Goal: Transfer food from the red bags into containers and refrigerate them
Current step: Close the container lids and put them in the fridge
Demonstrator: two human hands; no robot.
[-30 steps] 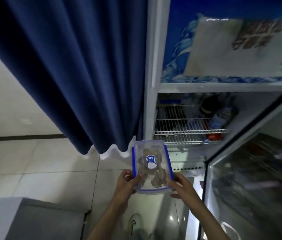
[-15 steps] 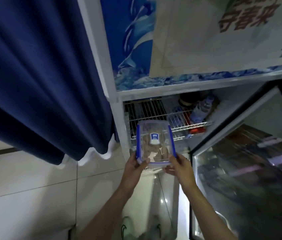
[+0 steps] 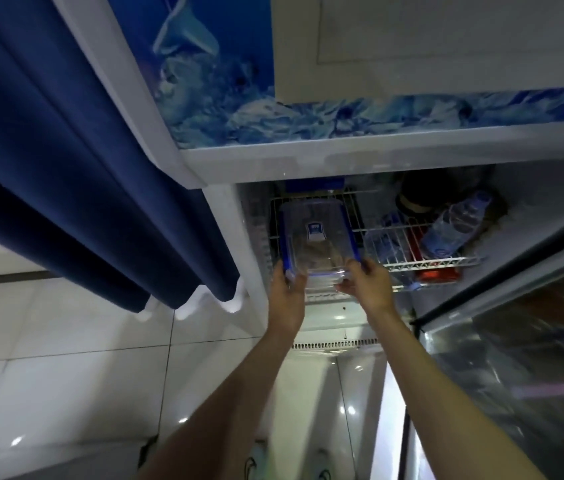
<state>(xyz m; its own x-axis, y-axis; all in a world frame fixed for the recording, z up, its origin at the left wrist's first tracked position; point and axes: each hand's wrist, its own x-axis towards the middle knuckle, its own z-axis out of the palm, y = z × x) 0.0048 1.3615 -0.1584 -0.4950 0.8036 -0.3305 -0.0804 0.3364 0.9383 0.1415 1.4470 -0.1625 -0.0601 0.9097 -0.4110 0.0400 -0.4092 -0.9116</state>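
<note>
Both arms stretched forward and up, forearms bare. Left hand (image 3: pixel 287 292) closed on the near left corner of the container (image 3: pixel 315 237), thumb on top. Right hand (image 3: pixel 367 285) closed on its near right corner, just beside the left.

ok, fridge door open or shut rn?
Open. The glass door is swung out to the right, exposing the wire shelf; both hands push the container onto it.

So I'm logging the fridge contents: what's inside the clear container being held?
Through the lid of the container, brownish chunks of food show near the end that the left hand and right hand grip. A blue-and-white label hides part, and blur keeps the food unidentifiable.
</note>
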